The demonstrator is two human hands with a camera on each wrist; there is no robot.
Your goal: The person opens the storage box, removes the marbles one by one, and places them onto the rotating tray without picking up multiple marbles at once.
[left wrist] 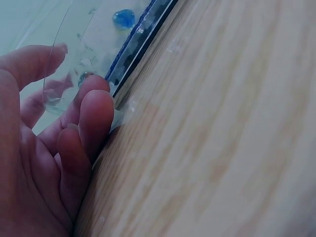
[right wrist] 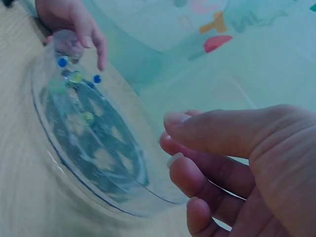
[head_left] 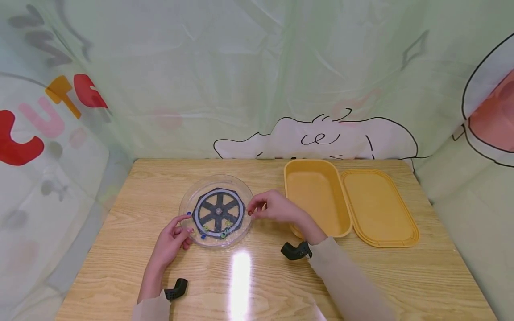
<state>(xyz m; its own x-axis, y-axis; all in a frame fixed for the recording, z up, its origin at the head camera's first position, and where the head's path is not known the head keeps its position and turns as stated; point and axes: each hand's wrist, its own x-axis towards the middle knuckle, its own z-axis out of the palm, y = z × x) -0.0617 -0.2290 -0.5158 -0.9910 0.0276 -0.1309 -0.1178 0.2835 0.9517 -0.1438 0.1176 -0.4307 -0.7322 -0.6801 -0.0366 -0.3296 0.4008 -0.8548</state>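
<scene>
A round clear dish (head_left: 218,178) stands on the table, with a dark spoked wheel shape (head_left: 218,211) at its bottom. Small glass marbles, among them a blue one (head_left: 203,236) and a green one (head_left: 223,235), lie mostly at its near side. My left hand (head_left: 170,240) holds the dish's near-left rim, fingers on both sides of the clear wall (left wrist: 52,74). At the right rim, my right hand (head_left: 277,207) pinches a small dark red piece (head_left: 250,213), apparently a marble; the right wrist view hides it behind the thumb (right wrist: 212,131).
A yellow-orange plastic box (head_left: 317,191) stands right of the dish, close behind the right forearm. Its matching flat lid (head_left: 379,207) lies beside it. The wooden table (head_left: 257,281) ends at a printed curtain (head_left: 201,80) at the back.
</scene>
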